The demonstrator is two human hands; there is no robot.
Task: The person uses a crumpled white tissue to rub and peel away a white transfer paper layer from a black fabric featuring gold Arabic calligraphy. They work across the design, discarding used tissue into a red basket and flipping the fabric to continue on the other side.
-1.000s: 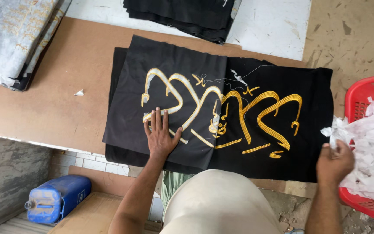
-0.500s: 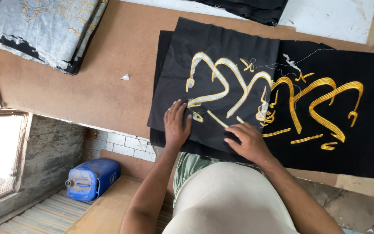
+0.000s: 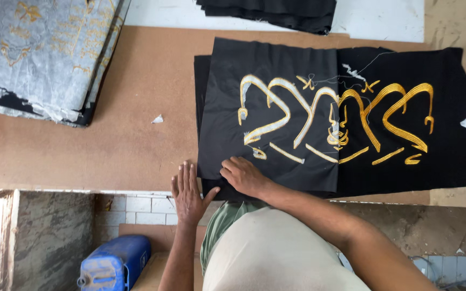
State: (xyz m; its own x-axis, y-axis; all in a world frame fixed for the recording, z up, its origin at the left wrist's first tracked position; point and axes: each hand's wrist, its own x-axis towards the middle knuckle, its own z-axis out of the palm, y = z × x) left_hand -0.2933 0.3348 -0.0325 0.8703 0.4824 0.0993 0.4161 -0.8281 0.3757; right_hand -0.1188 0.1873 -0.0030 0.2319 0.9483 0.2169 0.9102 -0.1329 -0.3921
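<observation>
The brown worktable (image 3: 136,108) carries a stack of black cloth panels (image 3: 405,108) with gold embroidery (image 3: 351,113), lying directly beyond the fingertips. The right hand (image 3: 244,177) pinches the thin film overlay (image 3: 276,108) at its near corner, fingers closed on the edge. The left hand (image 3: 189,193) rests flat, fingers spread, holding nothing. Lift the corner slowly, low to the cloth. The blue jerrycan (image 3: 115,264) stands below the wrists, contents hidden.

Black cloth (image 3: 276,70), gold embroidery (image 3: 335,116)
</observation>
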